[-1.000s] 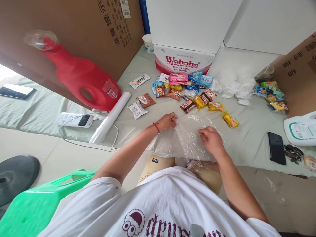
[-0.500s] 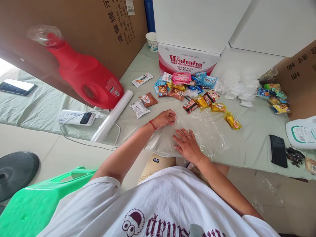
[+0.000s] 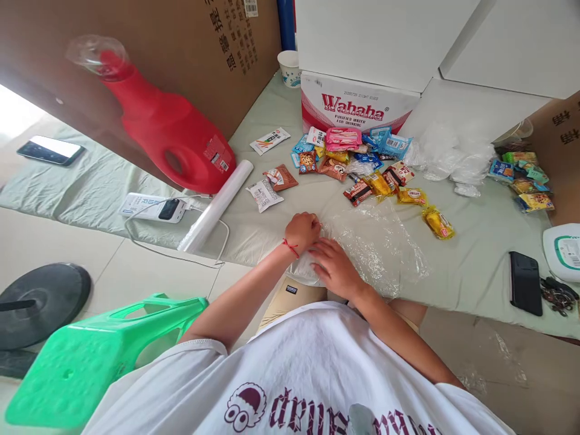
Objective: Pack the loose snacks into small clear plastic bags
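A sheet of thin clear plastic film (image 3: 376, 241), crinkled and shiny, lies on the cloth at the table's near edge. My left hand (image 3: 302, 231), with a red string on its wrist, is closed at the film's left end, fingers curled and pinching its edge. Just to the right, my right hand (image 3: 336, 269) rests on the film with fingers stretched out and slightly apart, its fingertips close to the left hand. Beyond both hands lies a pile of small wrapped snacks (image 3: 335, 169). A white snack packet (image 3: 264, 195) and a brown packet (image 3: 281, 177) are further left.
At left stand a red jug (image 3: 176, 133) and a roll of clear plastic (image 3: 217, 205), near a white power bank (image 3: 154, 207) with a cable. A Wahaba-style carton (image 3: 353, 106) backs the snacks. Bundled clear bags (image 3: 446, 154), a black phone (image 3: 525, 283) and keys (image 3: 558, 296) are at right.
My left hand has moved slightly toward me and turned, back of the hand now upward. My right hand has shifted toward me, closer to the left one. The camera view has shifted a little.
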Motion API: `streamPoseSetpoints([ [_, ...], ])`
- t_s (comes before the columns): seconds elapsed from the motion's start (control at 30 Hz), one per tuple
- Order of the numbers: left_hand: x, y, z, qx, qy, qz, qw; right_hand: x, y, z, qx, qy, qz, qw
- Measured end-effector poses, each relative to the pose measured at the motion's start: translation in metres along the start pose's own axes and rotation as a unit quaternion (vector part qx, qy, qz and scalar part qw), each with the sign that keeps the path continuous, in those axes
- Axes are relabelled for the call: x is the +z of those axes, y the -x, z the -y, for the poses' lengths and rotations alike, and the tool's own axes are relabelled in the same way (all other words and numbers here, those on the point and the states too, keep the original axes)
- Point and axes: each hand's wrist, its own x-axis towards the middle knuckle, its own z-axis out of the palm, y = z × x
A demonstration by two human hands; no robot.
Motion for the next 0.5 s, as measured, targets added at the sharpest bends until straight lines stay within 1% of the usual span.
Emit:
streamPoseSetpoints([
  [0.07,-0.001,-0.009,0.003,0.022,0.003,0.009,1.0,-0.016,0.019,-0.017,0.009,-0.027,-0.082,0.996],
  [0.1,-0.002,-0.014,0.004,0.027,0.007,0.01,1.0,-0.023,0.031,-0.027,0.027,-0.018,-0.121,0.992],
  [0.13,-0.005,-0.02,0.005,0.031,0.011,0.009,0.999,-0.029,0.043,-0.038,0.047,0.003,-0.146,0.988],
  [0.17,-0.007,-0.026,0.007,0.035,0.014,0.008,0.999,-0.033,0.055,-0.048,0.063,0.028,-0.154,0.986],
  [0.2,-0.01,-0.033,0.008,0.04,0.015,0.007,0.999,-0.035,0.068,-0.056,0.075,0.054,-0.149,0.985],
  [0.27,-0.015,-0.046,0.01,0.053,0.013,0.008,0.998,-0.033,0.09,-0.067,0.089,0.09,-0.12,0.985],
  [0.33,-0.019,-0.058,0.012,0.073,0.007,0.021,0.997,-0.026,0.107,-0.068,0.094,0.107,-0.104,0.984],
  [0.37,-0.02,-0.062,0.012,0.081,0.002,0.03,0.996,-0.023,0.112,-0.066,0.094,0.109,-0.108,0.984],
  [0.43,-0.021,-0.067,0.011,0.09,-0.01,0.038,0.995,-0.019,0.116,-0.057,0.09,0.103,-0.139,0.981],
  [0.47,-0.021,-0.068,0.01,0.09,-0.015,0.032,0.995,-0.018,0.116,-0.051,0.087,0.096,-0.16,0.979],
  [0.5,-0.021,-0.068,0.008,0.085,-0.018,0.011,0.996,-0.019,0.114,-0.045,0.082,0.087,-0.179,0.976],
])
